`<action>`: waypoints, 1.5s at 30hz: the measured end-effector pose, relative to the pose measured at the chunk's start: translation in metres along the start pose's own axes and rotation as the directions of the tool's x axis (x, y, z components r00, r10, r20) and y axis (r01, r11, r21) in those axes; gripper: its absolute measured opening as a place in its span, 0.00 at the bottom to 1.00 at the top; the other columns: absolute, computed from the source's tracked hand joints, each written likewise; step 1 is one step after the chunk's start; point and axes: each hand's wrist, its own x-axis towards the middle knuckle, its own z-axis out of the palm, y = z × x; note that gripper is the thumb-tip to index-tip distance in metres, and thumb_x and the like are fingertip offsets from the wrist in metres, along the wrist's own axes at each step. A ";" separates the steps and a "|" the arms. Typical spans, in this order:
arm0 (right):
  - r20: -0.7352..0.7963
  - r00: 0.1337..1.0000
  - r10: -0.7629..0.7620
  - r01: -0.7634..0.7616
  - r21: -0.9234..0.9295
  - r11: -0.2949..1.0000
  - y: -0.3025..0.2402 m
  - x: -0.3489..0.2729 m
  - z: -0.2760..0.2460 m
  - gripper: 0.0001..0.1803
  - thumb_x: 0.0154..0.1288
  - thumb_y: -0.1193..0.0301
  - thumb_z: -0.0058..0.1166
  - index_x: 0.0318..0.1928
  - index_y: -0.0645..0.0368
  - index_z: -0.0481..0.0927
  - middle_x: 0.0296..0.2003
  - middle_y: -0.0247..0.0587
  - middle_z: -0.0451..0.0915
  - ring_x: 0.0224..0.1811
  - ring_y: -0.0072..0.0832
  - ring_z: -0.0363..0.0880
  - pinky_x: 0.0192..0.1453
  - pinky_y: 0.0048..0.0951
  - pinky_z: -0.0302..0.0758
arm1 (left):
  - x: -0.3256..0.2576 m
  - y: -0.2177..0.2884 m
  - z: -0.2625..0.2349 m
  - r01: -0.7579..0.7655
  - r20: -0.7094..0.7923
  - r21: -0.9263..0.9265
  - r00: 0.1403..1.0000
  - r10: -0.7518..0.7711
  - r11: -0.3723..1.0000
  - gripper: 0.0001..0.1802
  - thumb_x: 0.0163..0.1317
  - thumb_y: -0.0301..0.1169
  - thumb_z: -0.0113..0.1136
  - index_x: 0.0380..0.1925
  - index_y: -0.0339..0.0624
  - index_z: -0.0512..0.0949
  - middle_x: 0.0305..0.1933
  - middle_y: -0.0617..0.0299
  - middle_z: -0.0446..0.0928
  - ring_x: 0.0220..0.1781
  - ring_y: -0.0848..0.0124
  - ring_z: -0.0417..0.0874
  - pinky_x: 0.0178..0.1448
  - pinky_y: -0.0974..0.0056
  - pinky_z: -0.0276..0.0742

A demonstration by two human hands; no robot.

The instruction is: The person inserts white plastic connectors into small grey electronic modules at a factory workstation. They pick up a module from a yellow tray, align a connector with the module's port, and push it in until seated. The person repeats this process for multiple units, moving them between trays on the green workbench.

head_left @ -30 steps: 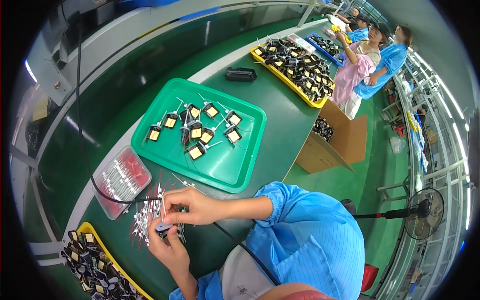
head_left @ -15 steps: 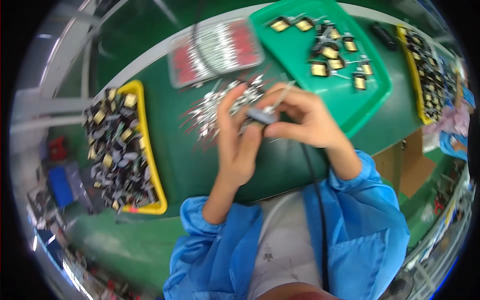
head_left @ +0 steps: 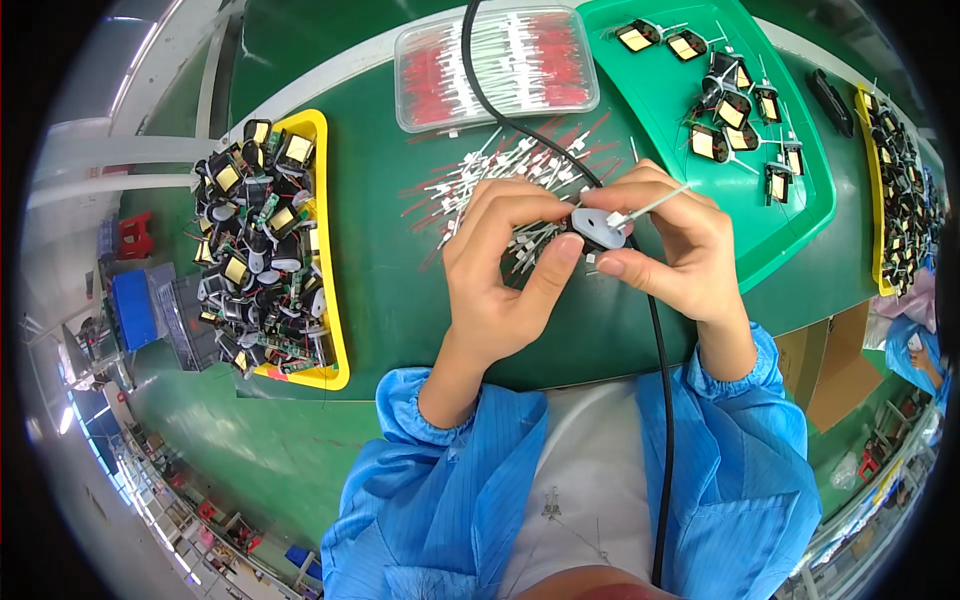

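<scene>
A small oval part (head_left: 592, 229) with a grey face and dark sides is held between both hands over the green tabletop. My left hand (head_left: 505, 262) grips its left side between thumb and fingertips. My right hand (head_left: 688, 245) is closed at its right edge, thumb below and forefinger above. A white plug with a pale wire lead (head_left: 655, 205) sits against the grey face, its tail pointing up and right across my right fingers. Behind the hands lies a loose heap of wire leads (head_left: 500, 165), red and white with white plugs, partly hidden by my left hand.
A clear plastic box (head_left: 410, 88) of red and white leads stands behind the heap. The green tray (head_left: 790, 228) at far right holds several black parts. Yellow bins of similar parts stand at left (head_left: 335, 330) and far right (head_left: 878, 250). A black cable (head_left: 655, 340) crosses the table.
The view has shifted, so the table things and hands sit farther right. The held part has been tilted, and its grey face now shows more fully. Both hands still hold it.
</scene>
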 end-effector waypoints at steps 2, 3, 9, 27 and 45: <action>-0.067 0.992 0.107 -0.100 0.089 0.991 -0.002 -0.003 0.005 0.22 0.45 0.75 0.69 0.44 0.62 0.79 0.39 0.36 0.80 0.32 0.20 0.71 0.37 0.21 0.69 | -0.001 0.001 -0.001 0.008 -0.010 0.035 1.000 -0.008 0.999 0.12 0.52 0.25 0.63 0.36 0.33 0.77 0.37 0.53 0.77 0.40 0.60 0.77 0.45 0.63 0.72; -0.130 0.988 0.089 -0.080 0.072 0.994 -0.002 -0.003 0.002 0.22 0.46 0.77 0.68 0.45 0.62 0.78 0.40 0.34 0.79 0.31 0.17 0.69 0.38 0.20 0.68 | 0.002 0.004 -0.004 0.010 -0.056 0.104 0.998 -0.005 0.995 0.12 0.52 0.25 0.63 0.37 0.33 0.77 0.38 0.53 0.77 0.40 0.61 0.78 0.46 0.63 0.72; -0.532 0.799 0.280 -0.408 -0.139 0.902 -0.001 -0.041 -0.067 0.13 0.62 0.77 0.56 0.47 0.67 0.76 0.37 0.39 0.80 0.41 0.23 0.78 0.45 0.22 0.73 | 0.006 0.009 -0.105 0.305 -0.448 0.626 0.894 0.011 0.717 0.06 0.60 0.26 0.58 0.34 0.35 0.78 0.35 0.57 0.79 0.36 0.70 0.78 0.45 0.67 0.72; -0.254 0.966 0.055 -0.206 -0.616 0.760 -0.029 -0.002 -0.042 0.10 0.59 0.73 0.58 0.41 0.61 0.80 0.29 0.34 0.80 0.28 0.17 0.74 0.30 0.22 0.67 | 0.024 -0.040 -0.170 0.166 -0.139 0.980 0.967 -0.216 0.112 0.09 0.51 0.32 0.64 0.26 0.37 0.81 0.39 0.54 0.79 0.44 0.56 0.75 0.54 0.58 0.65; 0.287 0.957 0.050 0.194 -0.756 0.626 0.009 -0.045 -0.007 0.10 0.43 0.79 0.62 0.29 0.63 0.78 0.33 0.39 0.75 0.35 0.34 0.70 0.38 0.35 0.68 | 0.002 -0.013 -0.061 0.454 0.246 -0.853 0.785 -0.569 0.258 0.06 0.65 0.21 0.48 0.41 0.37 0.70 0.43 0.44 0.78 0.45 0.55 0.83 0.50 0.63 0.81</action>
